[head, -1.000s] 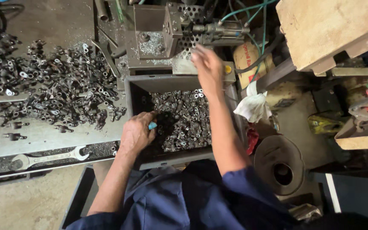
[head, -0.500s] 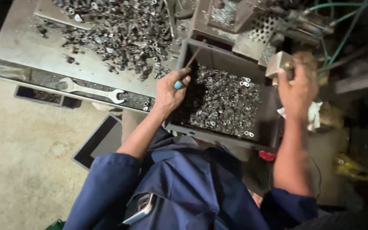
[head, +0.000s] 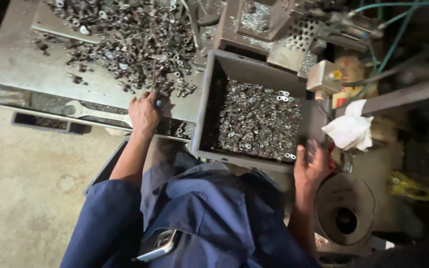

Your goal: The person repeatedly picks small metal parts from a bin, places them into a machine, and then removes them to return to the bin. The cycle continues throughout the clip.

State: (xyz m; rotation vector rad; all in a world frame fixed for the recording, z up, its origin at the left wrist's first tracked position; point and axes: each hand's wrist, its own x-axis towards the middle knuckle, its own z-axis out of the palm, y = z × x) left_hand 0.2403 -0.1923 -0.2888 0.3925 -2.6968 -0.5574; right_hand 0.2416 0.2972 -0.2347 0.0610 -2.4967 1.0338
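My left hand [head: 145, 113] is closed on a thin metal rod with a teal handle end [head: 159, 103]. The rod points up into the pile of small metal parts [head: 125, 34] on the steel table [head: 26, 69]. To the right stands a grey bin [head: 202, 114] filled with small shiny metal pieces [head: 259, 119]. My right hand [head: 311, 166] lies with fingers apart at the bin's near right corner, touching the rim. It is blurred and nothing shows in it.
A large wrench [head: 83, 111] lies along the table's front edge. A machine with a perforated guard [head: 294, 34] stands behind the bin, a small button box [head: 323, 77] beside it. A white rag [head: 348, 131], a round dark container [head: 346, 208] and green hoses [head: 388, 44] are at right.
My right hand came down from the button box to the bin's near right corner. My left hand moved with the rod from the bin's left edge to the parts pile.
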